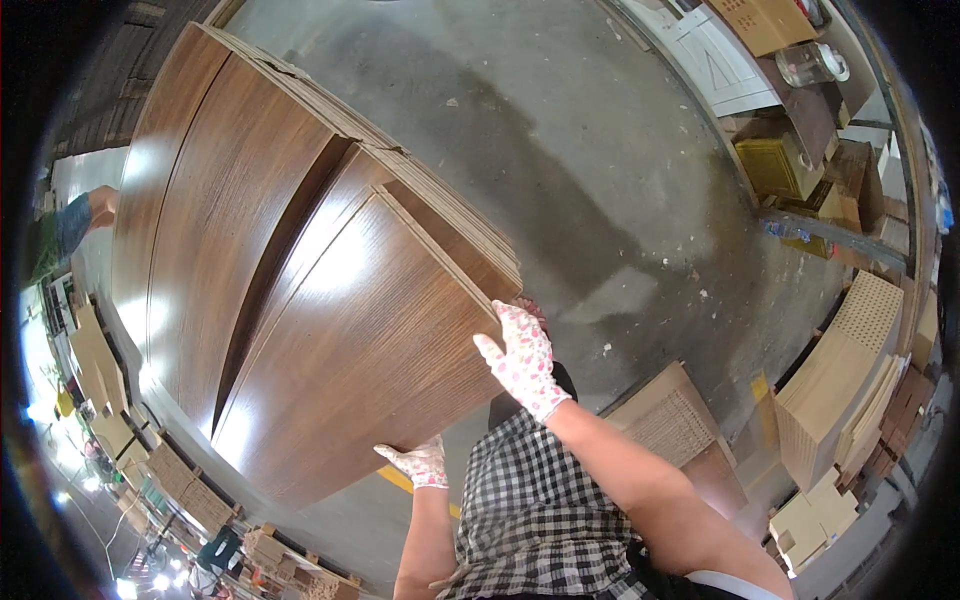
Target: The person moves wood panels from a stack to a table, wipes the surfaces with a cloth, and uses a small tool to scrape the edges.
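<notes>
A brown wood-grain board (370, 340) lies at a slant over a stack of like boards (225, 150). My right hand (523, 358), in a white glove with a pink pattern, grips the board's right corner; its thumb is on the face and its other fingers are over the edge. Lower down, my left hand (420, 463), in a similar glove, holds the near edge. Its thumb rests on top, and the fingers under the board are partly hidden. A dark gap shows between this board and those farther left.
Grey concrete floor (620, 150) stretches beyond the stack. Shelving on the right holds cartons (765, 25) and a clear jar (805, 65). Stacked pale panels (835, 370) stand below it. Another person's arm (100, 205) shows at the far left. Cardboard (670, 420) lies to my right.
</notes>
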Motion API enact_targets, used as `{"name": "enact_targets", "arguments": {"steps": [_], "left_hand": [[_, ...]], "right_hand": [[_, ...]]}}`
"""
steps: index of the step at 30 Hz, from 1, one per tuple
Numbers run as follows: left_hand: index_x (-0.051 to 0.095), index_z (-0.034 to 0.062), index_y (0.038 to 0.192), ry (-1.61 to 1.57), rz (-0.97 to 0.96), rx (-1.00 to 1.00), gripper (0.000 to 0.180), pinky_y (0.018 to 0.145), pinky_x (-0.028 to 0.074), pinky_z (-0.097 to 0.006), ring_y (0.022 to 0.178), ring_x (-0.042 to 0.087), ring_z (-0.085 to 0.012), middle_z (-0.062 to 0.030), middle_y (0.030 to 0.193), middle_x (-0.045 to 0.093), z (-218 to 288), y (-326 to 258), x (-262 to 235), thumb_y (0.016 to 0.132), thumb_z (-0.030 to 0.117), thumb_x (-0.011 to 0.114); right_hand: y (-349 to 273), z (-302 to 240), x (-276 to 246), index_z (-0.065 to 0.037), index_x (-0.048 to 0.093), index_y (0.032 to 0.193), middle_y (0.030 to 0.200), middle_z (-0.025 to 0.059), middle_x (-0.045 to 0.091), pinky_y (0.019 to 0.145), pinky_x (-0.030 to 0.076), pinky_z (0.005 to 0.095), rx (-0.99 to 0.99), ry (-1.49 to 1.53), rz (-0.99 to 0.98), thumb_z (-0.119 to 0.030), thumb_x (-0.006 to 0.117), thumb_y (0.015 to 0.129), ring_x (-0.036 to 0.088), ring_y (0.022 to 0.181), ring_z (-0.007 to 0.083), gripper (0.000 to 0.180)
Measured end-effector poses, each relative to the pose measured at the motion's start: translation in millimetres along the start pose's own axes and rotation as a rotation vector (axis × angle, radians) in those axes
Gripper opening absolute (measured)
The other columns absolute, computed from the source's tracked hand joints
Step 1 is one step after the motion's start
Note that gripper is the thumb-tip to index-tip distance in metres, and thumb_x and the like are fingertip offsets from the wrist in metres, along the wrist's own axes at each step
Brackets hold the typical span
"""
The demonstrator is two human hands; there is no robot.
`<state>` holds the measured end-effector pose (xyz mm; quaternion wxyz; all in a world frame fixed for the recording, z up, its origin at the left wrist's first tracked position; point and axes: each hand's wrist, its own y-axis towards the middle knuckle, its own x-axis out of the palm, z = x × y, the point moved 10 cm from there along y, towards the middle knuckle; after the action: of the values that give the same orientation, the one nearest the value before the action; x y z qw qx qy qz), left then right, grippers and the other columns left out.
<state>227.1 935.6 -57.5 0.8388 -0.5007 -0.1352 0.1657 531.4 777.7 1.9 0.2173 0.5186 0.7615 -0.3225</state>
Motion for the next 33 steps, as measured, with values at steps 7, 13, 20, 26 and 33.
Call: {"name": "enact_targets", "arguments": {"steps": [7,13,20,26,33], "left_hand": [[0.036,0.0204,0.135,-0.008,-0.075,-0.020,0.086,0.104,0.030,-0.048,0.124,0.033,-0.0273,-0.0039,0.139,0.036,5,23,-9,0.069,0.071,0.058],[0.037,0.0217,0.134,-0.078,0.062,-0.067,0.080,0.104,0.032,-0.045,0.125,0.035,-0.0226,-0.0001,0.138,0.037,-6,22,-15,0.074,0.072,0.050],[0.034,0.0231,0.137,-0.046,0.127,-0.005,0.083,0.104,0.032,-0.045,0.126,0.033,-0.0247,-0.0009,0.142,0.034,-40,-11,2,0.074,0.076,0.044],[0.033,0.0209,0.138,-0.119,0.017,-0.059,0.086,0.104,0.032,-0.046,0.126,0.034,-0.0265,-0.0032,0.140,0.035,-139,-60,53,0.073,0.077,0.044],[0.033,0.0155,0.137,-0.235,0.031,-0.225,0.086,0.105,0.034,-0.040,0.123,0.039,-0.0236,-0.0033,0.137,0.040,-250,-106,82,0.076,0.075,0.041]], "right_hand": [[9,27,6,0.004,0.048,0.116,0.108,0.0252,0.058,0.090,0.044,0.0399,0.412,0.174,-0.369,-0.050,0.071,0.071,0.056,0.104,0.0353,0.074],[11,43,23,0.005,0.045,0.117,0.110,0.0288,0.057,0.092,0.043,0.0399,0.394,0.139,-0.508,-0.056,0.069,0.069,0.056,0.105,0.0380,0.081],[39,46,-10,0.007,0.042,0.119,0.106,0.0287,0.058,0.089,0.045,0.0401,0.381,0.125,-0.608,-0.053,0.071,0.069,0.058,0.103,0.0369,0.084],[117,82,-76,0.002,0.036,0.129,0.108,0.0252,0.059,0.090,0.046,0.0361,0.349,0.052,-0.650,-0.044,0.075,0.069,0.059,0.103,0.0330,0.084],[184,116,-140,0.004,0.033,0.134,0.123,0.0155,0.051,0.101,0.034,0.0321,0.380,0.289,-0.788,-0.028,0.070,0.076,0.047,0.116,0.0210,0.076]]}}
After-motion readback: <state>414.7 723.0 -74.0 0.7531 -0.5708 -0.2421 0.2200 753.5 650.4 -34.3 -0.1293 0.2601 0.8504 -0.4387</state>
